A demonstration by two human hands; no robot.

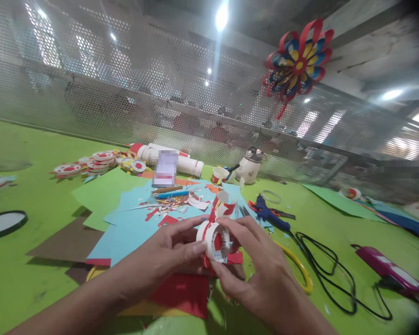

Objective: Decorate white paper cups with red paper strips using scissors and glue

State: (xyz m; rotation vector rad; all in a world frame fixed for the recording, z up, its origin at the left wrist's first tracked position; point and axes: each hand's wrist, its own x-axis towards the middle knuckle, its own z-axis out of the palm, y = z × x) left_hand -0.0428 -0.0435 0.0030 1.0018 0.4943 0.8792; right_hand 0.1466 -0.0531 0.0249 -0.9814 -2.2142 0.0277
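A short white paper cup piece with red strips round it is held up in front of me, its dotted end with a red centre turned to the right. My left hand grips it from the left, thumb pressed on the side. From the other side my right hand closes on it with thumb and fingers at its rim. Just behind stands a cut paper cup in white and red. Under my hands lie coloured sheets, among them a red sheet and a light blue sheet.
Paper scraps lie beyond my hands near a blue pen. To the right are a blue glue gun, its black cable, a yellow ring and a purple power strip. Stacked cups and a white kettle stand farther back.
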